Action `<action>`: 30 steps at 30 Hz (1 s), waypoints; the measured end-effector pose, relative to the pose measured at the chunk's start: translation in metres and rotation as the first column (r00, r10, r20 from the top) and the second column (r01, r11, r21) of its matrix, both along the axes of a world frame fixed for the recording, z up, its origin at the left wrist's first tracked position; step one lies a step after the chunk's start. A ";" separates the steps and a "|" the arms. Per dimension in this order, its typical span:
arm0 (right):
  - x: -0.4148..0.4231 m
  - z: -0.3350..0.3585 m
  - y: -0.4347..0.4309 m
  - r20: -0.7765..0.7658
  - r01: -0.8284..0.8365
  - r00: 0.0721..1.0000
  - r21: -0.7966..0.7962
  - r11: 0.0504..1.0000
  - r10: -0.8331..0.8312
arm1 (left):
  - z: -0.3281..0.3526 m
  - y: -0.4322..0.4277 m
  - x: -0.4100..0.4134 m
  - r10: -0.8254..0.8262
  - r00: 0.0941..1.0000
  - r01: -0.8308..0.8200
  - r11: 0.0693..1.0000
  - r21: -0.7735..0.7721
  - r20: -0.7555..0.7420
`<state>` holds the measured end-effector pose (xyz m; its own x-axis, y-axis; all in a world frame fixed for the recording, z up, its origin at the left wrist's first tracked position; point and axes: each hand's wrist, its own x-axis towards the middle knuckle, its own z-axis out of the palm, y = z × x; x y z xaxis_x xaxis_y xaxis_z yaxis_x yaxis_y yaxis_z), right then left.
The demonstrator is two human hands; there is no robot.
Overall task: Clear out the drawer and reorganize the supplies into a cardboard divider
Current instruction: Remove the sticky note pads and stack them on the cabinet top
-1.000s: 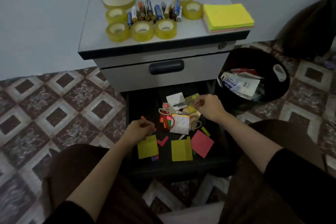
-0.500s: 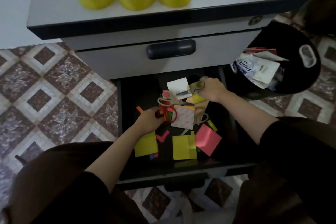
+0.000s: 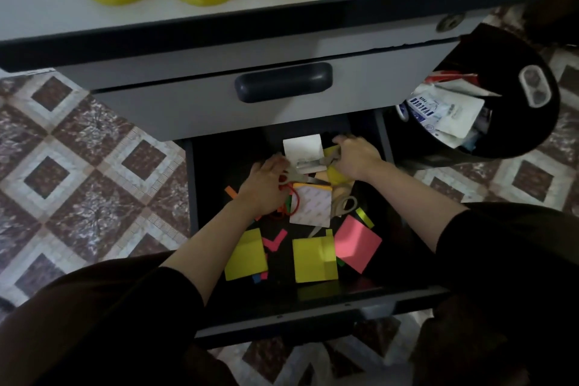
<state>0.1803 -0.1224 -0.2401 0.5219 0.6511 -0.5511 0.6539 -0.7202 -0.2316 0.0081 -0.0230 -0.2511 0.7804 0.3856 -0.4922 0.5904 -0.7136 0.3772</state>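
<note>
**Both hands down in the open lower drawer**

The drawer (image 3: pixel 216 172) stands pulled out beneath a shut grey one. Its inside is black and littered with paper. Along its front edge, from the left, lie a yellow note (image 3: pixel 246 255), a yellow pad (image 3: pixel 315 258) and a pink note (image 3: pixel 357 243), with small coloured scraps between them. Near the middle the left hand (image 3: pixel 266 188) lies knuckles up over the red-handled scissors (image 3: pixel 296 178), fingers bent down; whether they grip is not clear. Just right of it lies a white-backed pad (image 3: pixel 310 205). Toward the back edge a white pad (image 3: pixel 302 150) sits under the grey scissors (image 3: pixel 313 162), whose handle the right hand (image 3: pixel 354 157) pinches with curled fingers. Beyond the drawer's right side, a black bin (image 3: pixel 507 56) holds wrappers.
</note>
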 end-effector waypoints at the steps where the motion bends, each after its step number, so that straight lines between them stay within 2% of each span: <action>1: -0.001 0.000 -0.002 0.009 -0.009 1.000 -0.009 1.000 0.009 | -0.002 0.000 -0.001 -0.034 0.999 0.034 0.999 0.016 0.000; 5: -0.008 0.007 -0.012 0.015 -0.027 0.999 -0.035 0.999 0.028 | -0.009 0.004 -0.012 -0.040 0.999 0.042 0.995 0.089 -0.031; 7: -0.012 0.009 -0.016 -0.051 0.021 0.998 -0.034 0.999 -0.023 | -0.006 0.005 -0.019 -0.047 0.996 0.058 0.990 0.130 -0.082; 10: -0.023 0.008 -0.024 -0.106 -0.001 0.994 -0.072 0.997 -0.007 | 0.001 0.002 -0.030 -0.018 0.994 0.035 0.988 0.149 -0.111; 15: -0.023 0.006 -0.034 -0.035 0.030 0.999 -0.061 0.998 -0.032 | 0.005 -0.005 -0.044 0.023 0.988 -0.003 0.991 0.131 -0.150; 17: -0.020 0.007 -0.033 -0.023 0.080 0.996 -0.037 0.996 -0.081 | 0.006 -0.009 -0.049 0.106 0.991 -0.090 0.982 0.169 -0.086; 19: -0.021 0.007 -0.032 -0.029 0.099 0.995 -0.030 0.995 -0.100 | 0.007 -0.017 -0.051 0.146 0.989 -0.141 0.980 0.143 -0.025; 22: -0.023 0.004 -0.031 -0.045 0.121 0.991 -0.049 0.991 -0.123 | 0.007 -0.034 -0.051 0.090 0.996 -0.089 0.996 0.027 -0.022; 26: -0.022 0.006 -0.022 -0.148 0.224 0.964 0.019 0.974 -0.219 | 0.002 -0.041 -0.048 0.114 0.993 -0.113 0.993 -0.023 0.035; 30: -0.023 0.009 -0.018 -0.243 0.253 0.939 0.006 0.967 -0.244 | 0.001 -0.030 -0.048 0.380 0.918 -0.373 0.925 -0.077 0.115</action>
<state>0.1575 -0.1399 -0.2316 0.5259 0.5393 -0.6576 0.3772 -0.8409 -0.3880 -0.0404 -0.0529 -0.2496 0.6394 0.6394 -0.4270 0.7568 -0.4254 0.4962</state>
